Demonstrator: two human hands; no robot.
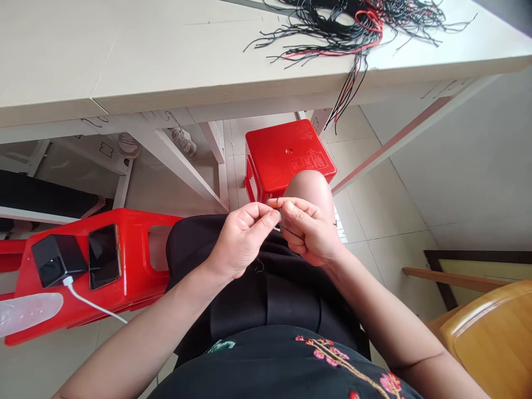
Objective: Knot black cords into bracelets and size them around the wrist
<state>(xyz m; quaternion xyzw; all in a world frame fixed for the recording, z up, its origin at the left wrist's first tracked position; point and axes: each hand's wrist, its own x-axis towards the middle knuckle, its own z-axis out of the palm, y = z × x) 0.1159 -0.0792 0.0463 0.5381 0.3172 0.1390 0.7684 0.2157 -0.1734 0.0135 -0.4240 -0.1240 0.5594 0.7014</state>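
Both my hands meet above my lap, fingertips almost touching. My left hand [249, 230] is closed in a pinch between thumb and forefinger on a thin black cord [292, 233]. Around the cord's other part my right hand [310, 224] is closed too, with its thumb pressed against the forefinger. A small dark loop of the cord rises over a fingertip, and a short length runs across my right fingers. On the white table ahead lies a bundle of black and red cords [332, 36], some strands hanging over the edge.
Under the table stands a red stool [286, 155]. Another red stool [137, 244] at my left carries a phone [103, 257] and a black box-like device [58, 257] with a white cable. A wooden chair [494, 332] is at right. Another person's shoe [183, 141] shows beyond the table.
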